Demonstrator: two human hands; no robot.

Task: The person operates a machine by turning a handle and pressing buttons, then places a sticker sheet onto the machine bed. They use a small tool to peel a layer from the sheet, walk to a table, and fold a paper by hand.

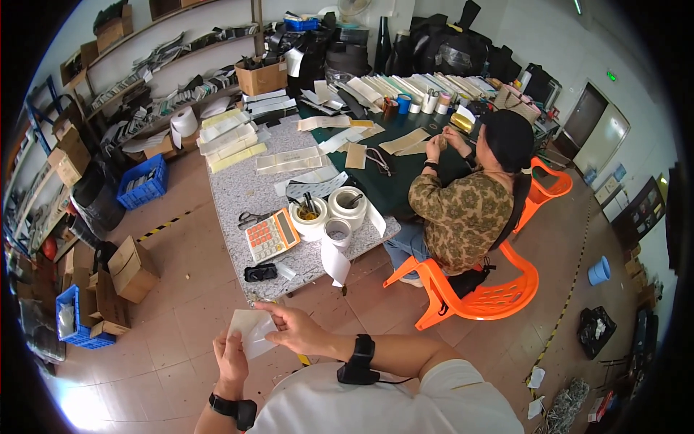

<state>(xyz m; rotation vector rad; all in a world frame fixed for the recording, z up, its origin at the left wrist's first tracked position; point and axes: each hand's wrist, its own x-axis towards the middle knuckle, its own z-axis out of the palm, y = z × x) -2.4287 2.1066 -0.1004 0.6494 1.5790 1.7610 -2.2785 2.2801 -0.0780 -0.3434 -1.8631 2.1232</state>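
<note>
currently | left hand [231, 356] pinching the white sheet [246, 324] at its left side | my right hand [298, 330] gripping its right side, forefinger reaching along the top | i hold it in front of the near edge of the desk [225, 206] | calculator [272, 235] and scissors [253, 219] lying on top, beside the rolls [348, 207]

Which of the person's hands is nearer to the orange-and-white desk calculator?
The right. In the picture, the right hand is below the desk calculator; the left hand is lower and further left, so farther away.
</note>
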